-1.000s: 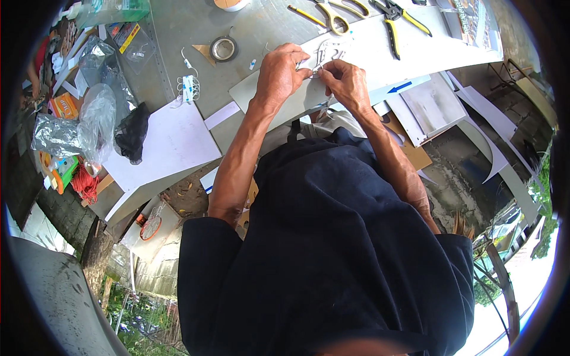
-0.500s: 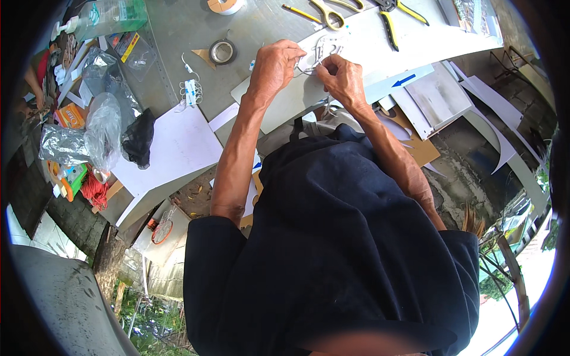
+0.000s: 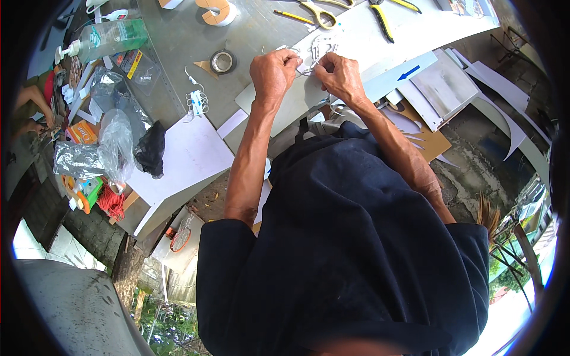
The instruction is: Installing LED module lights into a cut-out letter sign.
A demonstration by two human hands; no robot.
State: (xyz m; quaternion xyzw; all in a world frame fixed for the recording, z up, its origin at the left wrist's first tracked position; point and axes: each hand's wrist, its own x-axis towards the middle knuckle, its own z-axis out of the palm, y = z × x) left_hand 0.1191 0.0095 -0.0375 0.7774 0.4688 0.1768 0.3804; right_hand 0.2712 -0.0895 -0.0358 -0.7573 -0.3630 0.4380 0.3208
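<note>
From my feed, the right hand (image 3: 338,76) looks pinched on a thin pale wire (image 3: 306,73) near the left end of the white sheet (image 3: 439,29); can't tell if the left hand (image 3: 274,74) grips it too. I'd guess they sit that close to keep floppy stuff steady. Its long axis bends roughly left to right between them, but I can't see where the tip points

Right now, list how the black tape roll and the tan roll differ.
The black tape roll is dark, the tan roll white-sided. The black one looks smaller and lies nearer the left hand than the tan one. Both are round and rest on the grey table.
</note>
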